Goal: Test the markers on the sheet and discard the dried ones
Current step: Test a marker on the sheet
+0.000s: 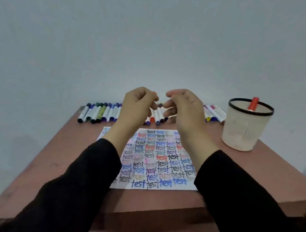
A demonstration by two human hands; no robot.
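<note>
A white sheet covered with the word "test" in many colours lies in the middle of the brown table. Behind it a row of capped markers runs along the far edge, with more markers at the right end. My left hand and my right hand hover close together above the far end of the sheet. Their fingers are loosely curled towards each other, and I see nothing in either hand. They hide the middle of the marker row.
A white cup with a black rim stands at the far right of the table, with a red-capped marker upright inside. A plain grey wall rises behind the table. Black sleeves cover both forearms.
</note>
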